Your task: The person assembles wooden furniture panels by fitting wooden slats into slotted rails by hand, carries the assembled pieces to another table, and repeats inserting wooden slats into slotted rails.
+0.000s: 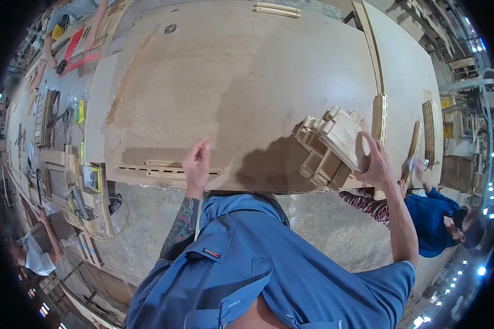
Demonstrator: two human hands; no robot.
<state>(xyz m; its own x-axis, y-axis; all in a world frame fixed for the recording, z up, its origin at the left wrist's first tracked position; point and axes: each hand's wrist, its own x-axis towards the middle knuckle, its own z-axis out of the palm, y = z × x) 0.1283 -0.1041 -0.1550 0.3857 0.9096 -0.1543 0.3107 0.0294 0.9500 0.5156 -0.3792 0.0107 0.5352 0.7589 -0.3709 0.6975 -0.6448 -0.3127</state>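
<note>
My right hand (377, 167) is wrapped round the near right side of a bundle of short, pale wooden pieces (340, 134) with grooved edges. Several of these pieces are piled crosswise at uneven angles by the right front edge of the board-topped table. My left hand (197, 162) is raised over the table's front edge, its fingers drawn together and nothing visible in them. Just beside and behind it lies a slotted wooden strip (164, 171), with a shorter strip against it.
The wide board (247, 71) carries thin strips (129, 77) at left and a short bundle (277, 10) at the far edge. Slotted strips (380, 118) lie at right. A co-worker in blue (431, 219) stands close on the right; other people work at left.
</note>
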